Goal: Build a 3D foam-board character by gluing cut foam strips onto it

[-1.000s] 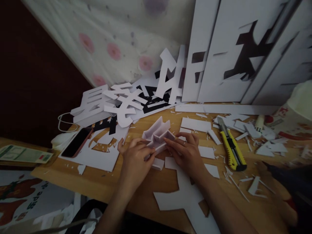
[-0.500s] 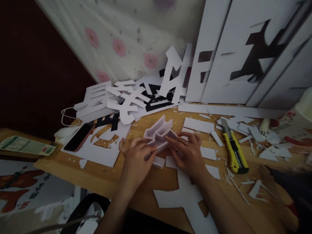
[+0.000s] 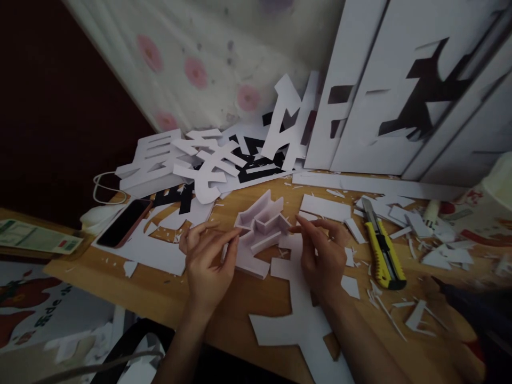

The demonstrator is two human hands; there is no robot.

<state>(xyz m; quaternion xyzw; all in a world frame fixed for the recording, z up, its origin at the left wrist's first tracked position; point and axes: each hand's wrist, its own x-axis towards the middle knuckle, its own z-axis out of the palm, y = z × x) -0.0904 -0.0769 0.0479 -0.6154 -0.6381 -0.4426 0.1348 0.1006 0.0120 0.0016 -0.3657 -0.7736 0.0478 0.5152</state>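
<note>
Matte white foam-board shape (image 3: 262, 229), angular and thin-walled, lying flat at the centre of the wooden table (image 3: 160, 288). Left hand (image 3: 208, 261) loosely spread, fingertips at its left edge. Right hand (image 3: 324, 250) at its right edge, grip impossible to tell.

Walled letter piece (image 3: 262, 226) sits on table (image 3: 224, 298) between my left hand (image 3: 206, 261) and right hand (image 3: 324, 253). Knife (image 3: 382, 248) lies to its right, phone (image 3: 122, 223) to its left, cut boards (image 3: 360, 106) lean behind.

Our left hand (image 3: 206, 261) and right hand (image 3: 324, 256) at the workbench: both bare and ungloved, slender-fingered. Our forearms (image 3: 182, 341) are uncovered, with no sleeve down to the frame's edge at six o'clock.
</note>
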